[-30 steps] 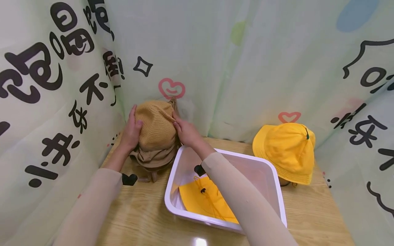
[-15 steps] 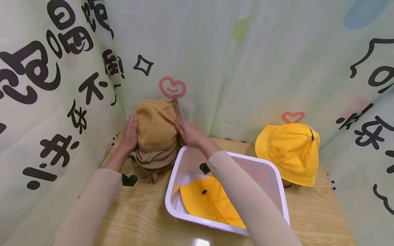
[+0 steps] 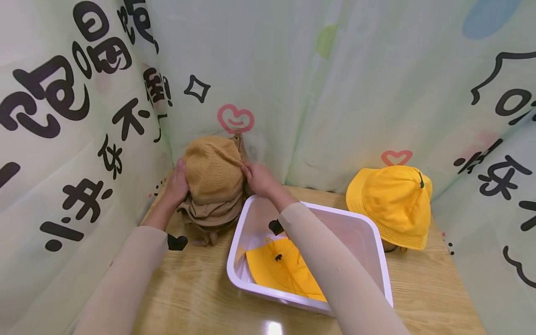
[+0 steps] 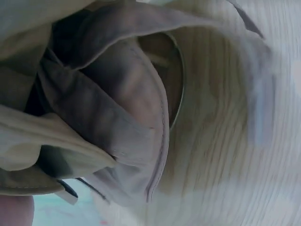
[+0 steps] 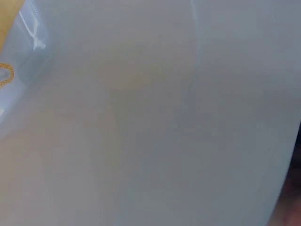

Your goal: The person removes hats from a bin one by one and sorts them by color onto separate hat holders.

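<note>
In the head view, a tan knitted hat (image 3: 213, 170) sits on top of brown fabric headwear (image 3: 211, 216) at the back left. My left hand (image 3: 177, 184) rests along the knitted hat's left side, fingers extended upward. On the other side my right hand (image 3: 260, 179) pinches the hat's right edge between thumb and fingers. From the left wrist, folds of brown fabric (image 4: 108, 103) with a loose strap (image 4: 261, 89) show over the wood, and a fingertip (image 4: 16, 211) lies at the lower left corner. The right wrist view is mostly filled by a pale tub wall.
A white plastic tub (image 3: 247, 289) stands in front of my right forearm, with a yellow cap (image 3: 268, 265) with a cord inside. A yellow bucket hat (image 3: 389, 204) is perched at the right. Printed curtains (image 3: 310, 93) rise behind and along the sides of the wooden table (image 3: 188, 288).
My left hand's thumb, seen over the hat's front at first, no longer shows there, and that hand sits slightly lower. The right hand stays at the hat's right edge, shifted slightly right.
</note>
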`<state>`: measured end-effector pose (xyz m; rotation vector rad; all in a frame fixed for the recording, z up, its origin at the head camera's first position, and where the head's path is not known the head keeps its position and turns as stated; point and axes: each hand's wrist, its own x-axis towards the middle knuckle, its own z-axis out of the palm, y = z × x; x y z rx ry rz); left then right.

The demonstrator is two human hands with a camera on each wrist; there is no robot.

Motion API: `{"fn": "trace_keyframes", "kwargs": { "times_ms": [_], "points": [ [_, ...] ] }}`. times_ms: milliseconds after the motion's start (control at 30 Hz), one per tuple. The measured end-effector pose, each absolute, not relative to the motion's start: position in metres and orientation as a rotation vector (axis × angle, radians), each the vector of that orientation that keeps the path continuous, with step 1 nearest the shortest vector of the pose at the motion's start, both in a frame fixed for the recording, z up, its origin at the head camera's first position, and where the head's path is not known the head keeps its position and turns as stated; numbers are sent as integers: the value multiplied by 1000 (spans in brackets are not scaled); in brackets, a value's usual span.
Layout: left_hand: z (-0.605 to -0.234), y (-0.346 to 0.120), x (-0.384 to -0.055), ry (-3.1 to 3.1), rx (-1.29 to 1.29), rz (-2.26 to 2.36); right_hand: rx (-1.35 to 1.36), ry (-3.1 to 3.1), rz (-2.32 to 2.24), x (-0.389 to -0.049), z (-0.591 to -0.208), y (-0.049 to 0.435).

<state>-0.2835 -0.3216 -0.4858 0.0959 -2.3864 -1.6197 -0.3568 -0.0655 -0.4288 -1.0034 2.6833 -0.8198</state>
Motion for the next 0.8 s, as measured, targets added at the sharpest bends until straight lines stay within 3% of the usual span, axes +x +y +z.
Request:
{"fn": "trace_keyframes", "kwargs": {
  "times_ms": [467,800],
  "points": [
    [-500,-325,-284,-2601,138,-1444,-1039,2746,-620,-352,-427,-68],
    [-451,-322,-272,-2420,47,-1192,-1000,2718,-1020,-346,-416,-62]
  ]
}}
